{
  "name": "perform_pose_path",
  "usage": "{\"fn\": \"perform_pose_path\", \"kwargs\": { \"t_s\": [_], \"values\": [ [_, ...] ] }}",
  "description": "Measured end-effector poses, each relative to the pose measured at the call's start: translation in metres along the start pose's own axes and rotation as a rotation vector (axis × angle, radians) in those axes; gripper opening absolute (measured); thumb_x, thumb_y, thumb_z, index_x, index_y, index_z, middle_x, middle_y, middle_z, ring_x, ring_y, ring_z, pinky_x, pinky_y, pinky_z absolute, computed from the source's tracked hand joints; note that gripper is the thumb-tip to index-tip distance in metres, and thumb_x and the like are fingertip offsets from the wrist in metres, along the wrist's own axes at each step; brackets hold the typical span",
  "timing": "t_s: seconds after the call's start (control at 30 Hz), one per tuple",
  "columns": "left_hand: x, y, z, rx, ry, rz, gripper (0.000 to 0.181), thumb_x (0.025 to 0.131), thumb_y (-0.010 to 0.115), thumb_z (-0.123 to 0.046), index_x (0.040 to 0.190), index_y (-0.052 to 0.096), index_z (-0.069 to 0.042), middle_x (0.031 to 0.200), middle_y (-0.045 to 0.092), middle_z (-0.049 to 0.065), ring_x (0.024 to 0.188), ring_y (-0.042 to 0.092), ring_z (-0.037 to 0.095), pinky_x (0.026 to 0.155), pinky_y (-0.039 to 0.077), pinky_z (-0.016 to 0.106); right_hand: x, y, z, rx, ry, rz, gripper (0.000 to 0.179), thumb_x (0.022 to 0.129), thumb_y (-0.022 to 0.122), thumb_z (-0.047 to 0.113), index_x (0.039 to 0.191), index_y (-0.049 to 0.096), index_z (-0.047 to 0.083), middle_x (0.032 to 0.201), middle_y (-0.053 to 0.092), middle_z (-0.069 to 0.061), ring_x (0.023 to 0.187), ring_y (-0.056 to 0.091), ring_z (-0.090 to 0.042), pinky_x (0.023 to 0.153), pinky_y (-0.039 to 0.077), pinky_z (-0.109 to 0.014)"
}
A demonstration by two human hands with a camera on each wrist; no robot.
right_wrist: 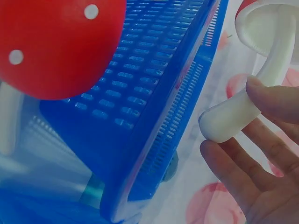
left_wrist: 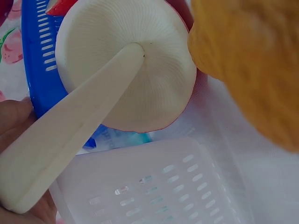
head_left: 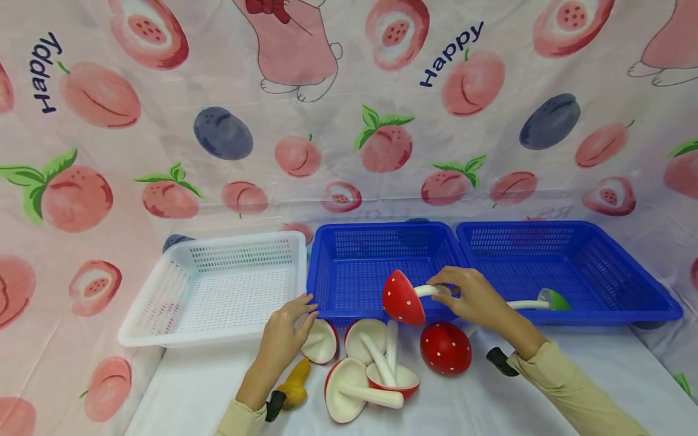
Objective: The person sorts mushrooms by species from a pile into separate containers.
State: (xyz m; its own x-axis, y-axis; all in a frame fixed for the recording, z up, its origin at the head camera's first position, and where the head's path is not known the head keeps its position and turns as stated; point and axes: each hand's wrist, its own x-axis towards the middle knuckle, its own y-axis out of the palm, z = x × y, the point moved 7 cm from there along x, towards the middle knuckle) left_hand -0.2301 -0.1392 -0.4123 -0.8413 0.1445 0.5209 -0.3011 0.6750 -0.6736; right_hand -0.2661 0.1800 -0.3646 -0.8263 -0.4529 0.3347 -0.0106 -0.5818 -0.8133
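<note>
My right hand (head_left: 466,293) pinches the pale stem of a red toy mushroom with white dots (head_left: 402,298), held sideways over the front rim of the middle blue basket. In the right wrist view, thumb and fingers meet around the end of that mushroom's stem (right_wrist: 275,60). My left hand (head_left: 286,333) hovers by the white basket's front right corner, fingers loosely extended. Beside it lies another mushroom (head_left: 322,342), underside up; its stem (left_wrist: 79,121) overlaps my fingers in the left wrist view. Several red mushrooms (head_left: 345,396) lie on the table, one cap (head_left: 445,349) facing up.
At the back stand a white basket (head_left: 144,303), a middle blue basket (head_left: 319,272) and a right blue basket (head_left: 649,297). A green-capped mushroom (head_left: 556,300) lies in the right one. Near my left wrist is a yellow gourd-like object (head_left: 295,387). Fruit-printed cloth (head_left: 349,151) hangs behind.
</note>
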Motion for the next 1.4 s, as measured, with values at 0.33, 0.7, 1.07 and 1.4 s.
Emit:
{"fn": "perform_pose_path", "kwargs": {
  "t_s": [0.33,0.7,1.07,1.4],
  "values": [
    [0.000,-0.001,-0.001,-0.003,0.001,0.003,0.015,0.083,0.072,-0.008,0.097,0.074,-0.002,0.114,0.067,0.012,0.111,0.060,0.030,0.092,0.048,0.044,0.017,0.019,-0.016,0.019,0.041,-0.005,0.020,0.081,0.074,0.005,0.100,0.071,0.005,0.090,0.068,-0.001,0.080,0.060,-0.017,0.067,0.056,-0.034],
    [0.000,-0.002,0.000,0.000,0.001,0.001,0.014,0.083,0.072,-0.008,0.096,0.074,-0.002,0.114,0.067,0.012,0.111,0.060,0.029,0.092,0.048,0.044,0.035,0.039,-0.036,-0.008,0.071,0.069,0.016,0.078,0.075,0.005,0.093,0.073,0.001,0.081,0.068,-0.004,0.069,0.058,-0.014,0.058,0.049,-0.026],
    [0.001,-0.002,-0.002,-0.006,0.005,-0.001,0.015,0.083,0.072,-0.008,0.097,0.074,-0.001,0.114,0.066,0.012,0.111,0.060,0.030,0.091,0.048,0.043,0.040,0.064,-0.050,-0.022,0.105,0.240,0.011,0.076,0.076,0.001,0.086,0.074,0.003,0.081,0.069,-0.004,0.073,0.062,-0.018,0.066,0.054,-0.033],
    [-0.001,-0.002,-0.001,-0.004,-0.001,-0.005,0.016,0.082,0.073,-0.007,0.097,0.074,-0.001,0.114,0.067,0.012,0.111,0.060,0.029,0.091,0.049,0.043,0.034,0.064,-0.043,-0.024,0.116,0.330,0.013,0.080,0.066,-0.006,0.086,0.073,0.003,0.085,0.069,-0.008,0.085,0.064,-0.031,0.074,0.056,-0.039]
  ]
}}
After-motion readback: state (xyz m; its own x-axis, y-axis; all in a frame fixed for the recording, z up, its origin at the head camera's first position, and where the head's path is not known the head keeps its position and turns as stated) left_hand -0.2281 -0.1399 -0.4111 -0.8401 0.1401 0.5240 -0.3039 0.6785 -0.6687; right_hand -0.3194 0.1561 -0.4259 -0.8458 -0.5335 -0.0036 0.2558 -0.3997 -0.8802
